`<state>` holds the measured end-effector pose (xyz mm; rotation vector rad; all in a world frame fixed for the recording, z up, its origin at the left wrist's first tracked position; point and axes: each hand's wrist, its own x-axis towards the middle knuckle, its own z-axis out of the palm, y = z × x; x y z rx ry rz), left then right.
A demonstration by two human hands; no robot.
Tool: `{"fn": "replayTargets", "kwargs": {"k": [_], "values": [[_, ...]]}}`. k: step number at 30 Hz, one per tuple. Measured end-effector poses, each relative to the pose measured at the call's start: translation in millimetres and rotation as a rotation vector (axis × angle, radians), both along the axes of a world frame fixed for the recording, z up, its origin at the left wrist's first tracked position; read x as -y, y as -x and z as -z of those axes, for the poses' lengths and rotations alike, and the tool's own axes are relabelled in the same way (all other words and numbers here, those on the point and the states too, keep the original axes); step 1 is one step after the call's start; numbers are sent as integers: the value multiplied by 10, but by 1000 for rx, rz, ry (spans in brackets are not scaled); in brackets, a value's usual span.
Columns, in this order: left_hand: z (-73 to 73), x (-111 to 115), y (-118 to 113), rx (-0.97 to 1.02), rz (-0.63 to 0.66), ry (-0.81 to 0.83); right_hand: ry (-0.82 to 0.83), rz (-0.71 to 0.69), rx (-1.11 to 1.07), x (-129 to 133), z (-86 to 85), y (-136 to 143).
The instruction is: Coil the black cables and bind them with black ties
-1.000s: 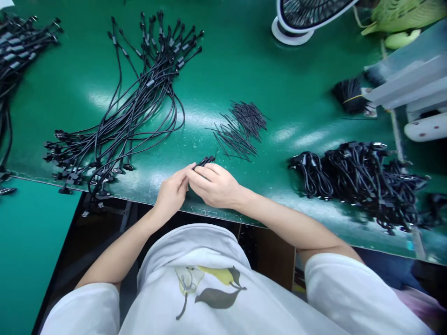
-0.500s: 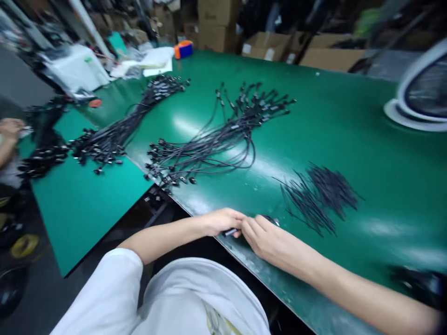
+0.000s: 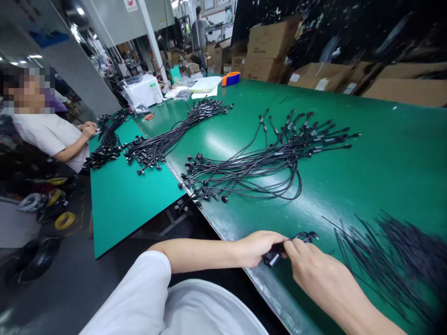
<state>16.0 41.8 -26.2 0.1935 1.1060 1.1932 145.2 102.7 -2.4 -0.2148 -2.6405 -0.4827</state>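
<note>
My left hand (image 3: 256, 247) is closed around a folded black cable (image 3: 272, 258), just over the near edge of the green table. Pressed against the same cable from the other side, my right hand (image 3: 316, 266) pinches with thumb and fingers; any small piece between those fingertips is hidden. A looped part of the cable and a connector end stick out behind the right hand's knuckles. Right of the hands lie thin black strips (image 3: 380, 260), like twist ties, in a loose pile.
Black cables with connectors (image 3: 258, 163) lie spread beyond my hands. Another cable bundle (image 3: 181, 130) crosses onto the lower green board (image 3: 139, 209). At the left a co-worker (image 3: 52, 135) handles more cables. An orange-and-blue tape roll (image 3: 231, 78), papers (image 3: 206, 85) and cardboard boxes (image 3: 268, 42) stand farther back.
My view has swung left and up, so the table's contents appear farther right and the co-worker shows more fully. Both hands stay together at the cable, more of which is visible now.
</note>
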Motion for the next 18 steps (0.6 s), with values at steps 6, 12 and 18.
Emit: {"fn": "replayTargets", "kwargs": {"k": [6,12,18], "values": [[-63,-3,68,-26,-22,-125,322,238,-188,58,-42,-35],[-177,145,249,-880,476,-661,857,381,-243,-64,-127,-180],[-143,195,314,-823,424,-581,806,178,-242,262,-192,-102]]}}
